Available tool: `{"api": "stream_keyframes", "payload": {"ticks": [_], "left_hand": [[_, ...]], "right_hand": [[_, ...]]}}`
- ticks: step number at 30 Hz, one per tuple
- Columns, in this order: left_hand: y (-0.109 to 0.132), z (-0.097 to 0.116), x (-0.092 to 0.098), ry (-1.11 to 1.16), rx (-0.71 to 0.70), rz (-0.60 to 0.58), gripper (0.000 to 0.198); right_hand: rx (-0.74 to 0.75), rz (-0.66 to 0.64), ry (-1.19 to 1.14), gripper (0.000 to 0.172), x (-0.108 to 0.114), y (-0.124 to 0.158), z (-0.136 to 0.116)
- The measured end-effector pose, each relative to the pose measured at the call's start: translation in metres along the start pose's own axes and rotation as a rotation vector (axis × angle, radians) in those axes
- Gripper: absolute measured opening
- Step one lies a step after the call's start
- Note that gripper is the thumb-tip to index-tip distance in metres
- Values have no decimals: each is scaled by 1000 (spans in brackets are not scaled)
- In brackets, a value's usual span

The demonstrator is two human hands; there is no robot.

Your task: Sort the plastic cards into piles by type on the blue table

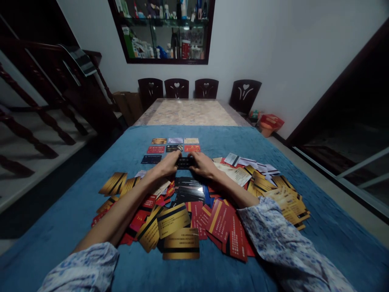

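Between my two hands is a black card (185, 163), gripped at its short ends; whether it is one card or several stacked I cannot tell. My left hand (169, 163) is closed on its left end, and my right hand (201, 164) on its right end. Just left of my left hand lies a dark blue card (151, 159). Beyond my hands, two neat rows hold a gold card (159, 141), a lavender card (175, 140), a cream card (191, 140), a red card (155, 149), a black patterned card (172, 148) and an orange-red card (194, 148).
Loose piles cover the near cloth (91, 178): black cards (190, 192), gold cards (174, 221), red cards (220, 219), and more gold cards (291, 207) by my right forearm. Past the cloth is the bare tabletop (194, 111), with several dark chairs (176, 87) around its far end.
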State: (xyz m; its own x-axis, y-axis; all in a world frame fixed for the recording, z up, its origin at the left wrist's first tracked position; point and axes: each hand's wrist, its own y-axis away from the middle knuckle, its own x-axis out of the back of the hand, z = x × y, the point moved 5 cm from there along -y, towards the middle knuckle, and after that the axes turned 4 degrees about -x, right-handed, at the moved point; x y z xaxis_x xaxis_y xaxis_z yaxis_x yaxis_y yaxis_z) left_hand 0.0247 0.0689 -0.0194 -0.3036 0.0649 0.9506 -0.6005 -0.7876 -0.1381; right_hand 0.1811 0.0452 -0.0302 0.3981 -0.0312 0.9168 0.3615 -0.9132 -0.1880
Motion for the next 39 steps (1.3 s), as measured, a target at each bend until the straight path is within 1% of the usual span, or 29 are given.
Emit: {"api": "stream_keyframes", "payload": {"ticks": [8, 14, 17, 22, 29, 34, 39], "left_hand": [[2, -7, -8, -6, 24, -35, 44], [2, -6, -6, -15, 73, -100, 46], [3, -5, -4, -19, 88, -111, 45], [4, -5, -1, -29, 88, -100, 41], [5, -7, 10, -43, 82, -63, 38], [8, -10, 20, -103, 96, -90, 36], [9, -23, 25, -149, 153, -91, 34]], "right_hand": [[-27, -56, 72, 57, -2, 1, 2], [-36, -80, 71, 58, -5, 1, 4], [-28, -95, 87, 55, -6, 0, 4], [2, -100, 126, 45, -2, 1, 0], [-26, -94, 196, 46, 9, -3, -12], [-15, -150, 261, 49, 11, -17, -20], [-20, -168, 263, 48, 3, -33, -25]]}}
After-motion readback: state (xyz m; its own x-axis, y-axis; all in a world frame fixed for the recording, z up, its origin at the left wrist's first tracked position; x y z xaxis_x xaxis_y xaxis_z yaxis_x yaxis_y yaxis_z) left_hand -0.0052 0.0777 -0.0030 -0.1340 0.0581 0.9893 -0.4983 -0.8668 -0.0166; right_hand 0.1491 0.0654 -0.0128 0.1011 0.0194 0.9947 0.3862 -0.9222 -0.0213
